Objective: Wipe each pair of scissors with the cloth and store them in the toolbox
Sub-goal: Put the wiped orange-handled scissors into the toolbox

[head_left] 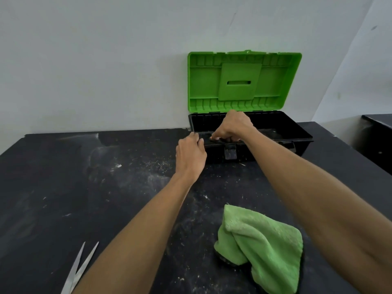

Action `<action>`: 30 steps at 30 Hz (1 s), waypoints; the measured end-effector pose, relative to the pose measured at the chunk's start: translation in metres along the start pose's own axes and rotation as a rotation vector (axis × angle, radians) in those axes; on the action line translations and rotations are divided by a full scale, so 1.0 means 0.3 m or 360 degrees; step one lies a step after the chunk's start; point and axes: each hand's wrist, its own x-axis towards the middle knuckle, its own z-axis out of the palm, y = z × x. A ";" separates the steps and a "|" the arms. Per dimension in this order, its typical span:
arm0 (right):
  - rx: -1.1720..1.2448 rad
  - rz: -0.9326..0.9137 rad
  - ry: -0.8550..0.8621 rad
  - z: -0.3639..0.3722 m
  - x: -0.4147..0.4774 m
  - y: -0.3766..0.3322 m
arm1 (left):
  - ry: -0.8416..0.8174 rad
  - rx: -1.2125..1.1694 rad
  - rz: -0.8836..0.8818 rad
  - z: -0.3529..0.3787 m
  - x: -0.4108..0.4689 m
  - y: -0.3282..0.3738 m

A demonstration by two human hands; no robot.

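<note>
Scissors (79, 270) at lower left look unwiped; cloth (263, 247) lies loose. Right hand (234, 126), grip clamped on something dark, lowers into toolbox (297, 128); left hand (191, 154) empty, loosely curled.

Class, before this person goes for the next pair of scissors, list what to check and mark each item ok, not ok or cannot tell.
1. Toolbox lid open: ok, lid stands upright against the wall.
2. Right hand free: not ok, closed on something dark at the box's front rim.
3. Left hand free: cannot tell, fingers curled by the box's corner.
4. Cloth within reach: ok, crumpled on the table near the right forearm.
5. Scissors left to wipe: ok, blades apart at the near left edge.
</note>
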 end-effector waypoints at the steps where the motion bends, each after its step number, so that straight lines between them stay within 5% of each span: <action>1: 0.0016 0.0009 -0.0040 0.023 0.016 -0.004 | -0.0043 0.0022 0.0022 0.004 -0.005 -0.007; 16: 0.0024 0.0067 -0.0110 0.147 0.062 -0.034 | -0.0168 0.0114 0.0133 -0.011 -0.004 -0.054; 30: 0.0237 -0.0315 0.0298 0.115 -0.135 -0.002 | -0.0533 0.0567 0.0118 -0.128 -0.004 -0.001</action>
